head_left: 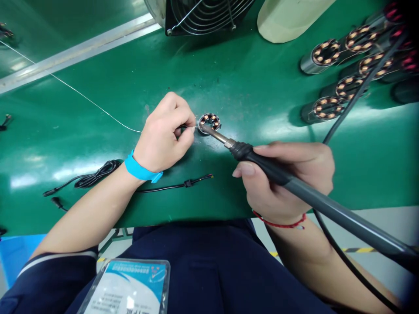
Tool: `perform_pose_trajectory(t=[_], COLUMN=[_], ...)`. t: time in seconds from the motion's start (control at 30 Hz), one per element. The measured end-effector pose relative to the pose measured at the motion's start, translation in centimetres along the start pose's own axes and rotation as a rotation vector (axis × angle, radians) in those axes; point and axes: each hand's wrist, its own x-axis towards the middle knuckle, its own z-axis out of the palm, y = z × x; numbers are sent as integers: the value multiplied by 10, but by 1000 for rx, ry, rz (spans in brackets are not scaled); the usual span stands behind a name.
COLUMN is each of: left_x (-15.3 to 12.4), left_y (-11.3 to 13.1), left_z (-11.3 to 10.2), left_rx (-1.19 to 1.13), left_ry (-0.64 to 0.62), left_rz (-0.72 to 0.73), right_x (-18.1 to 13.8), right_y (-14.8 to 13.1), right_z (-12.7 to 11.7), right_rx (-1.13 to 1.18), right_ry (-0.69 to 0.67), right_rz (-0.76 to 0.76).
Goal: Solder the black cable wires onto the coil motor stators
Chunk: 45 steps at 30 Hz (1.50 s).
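Note:
My right hand (288, 179) grips a soldering iron (271, 168) by its dark handle. The iron's metal tip reaches the near left rim of a small motor stator (209, 123) with copper windings, which stands on the green table. My left hand (168, 133), with a blue band at the wrist, is closed in a pinch just left of the stator. Thin solder wire (94, 104) runs from the far left into this hand, and its end appears to come out at the fingertips by the iron's tip. The exact contact at the tip is too small to make out.
Several motor stators (324, 109) in metal cylinders stand at the right, crossed by the iron's cord (360, 89). A fan (209, 15) and a pale container (288, 19) stand at the back. Black cables (98, 174) lie near the front edge, one with a stripped end (186, 184).

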Motion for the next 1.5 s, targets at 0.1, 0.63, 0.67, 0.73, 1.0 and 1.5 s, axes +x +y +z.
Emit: perform_pose_trajectory(t=[0.1,0.63,0.67,0.73,1.0,1.5], left_x=[0,0,0,0,0,-1], left_y=[-1,-8,-7,-7,-8,-13], left_z=[0,4,4,4,4,5], left_rx=[10,71,76,80,103,115], left_ry=[6,70,71,69,65,74], left_rz=[24,129,129,126,148,176], right_x=[-1,12,14,21,58,58], right_y=[0,1,0,-4,-21,18], right_z=[-2,0,0,-2,-8,43], right_rx=[-3,-48,-56,-66,-109,-203], right_ry=[-5,-26,-56,-133,-414,-476], right_rz=[26,-146,-163,-193,-93,-189])
